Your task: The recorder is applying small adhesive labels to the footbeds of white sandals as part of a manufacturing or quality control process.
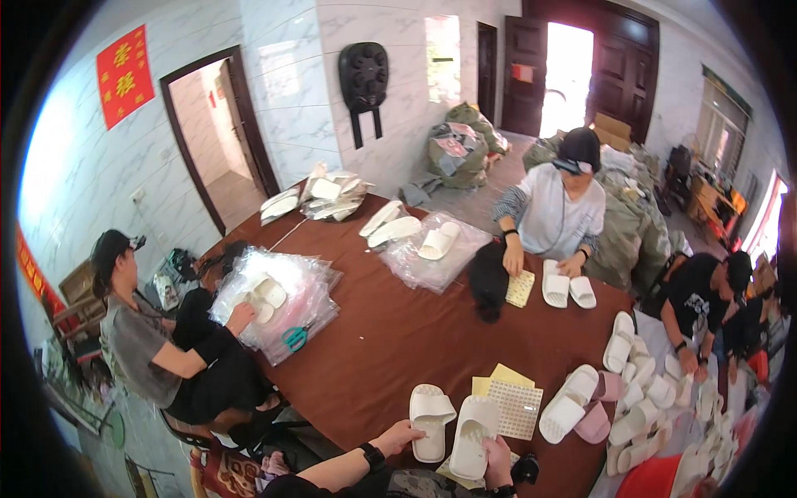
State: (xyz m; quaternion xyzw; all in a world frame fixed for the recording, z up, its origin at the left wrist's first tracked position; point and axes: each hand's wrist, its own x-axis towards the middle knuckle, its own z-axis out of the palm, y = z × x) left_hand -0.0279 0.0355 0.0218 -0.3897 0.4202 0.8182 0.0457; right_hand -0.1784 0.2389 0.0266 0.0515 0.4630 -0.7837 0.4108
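Observation:
At the near edge of the brown table, my left hand (400,436) grips the side of a white slipper (430,440), its open toe strap facing up. My right hand (498,461) is closed on the heel end of a second white slipper (475,419), held just right of the first. Beside and partly behind this slipper lies a sheet of small stickers (518,407), on top of yellow sheets (513,375). More paper shows under the slippers by my right hand. To the right lie another pair of white slippers (569,402) and pink slippers (596,421).
A heap of white slippers (643,415) covers the right side. Across the table (357,365), a person (564,203) handles slippers; at left another person (158,340) works over clear plastic bags (295,290) with teal scissors (295,338). A third person (697,307) bends at the far right.

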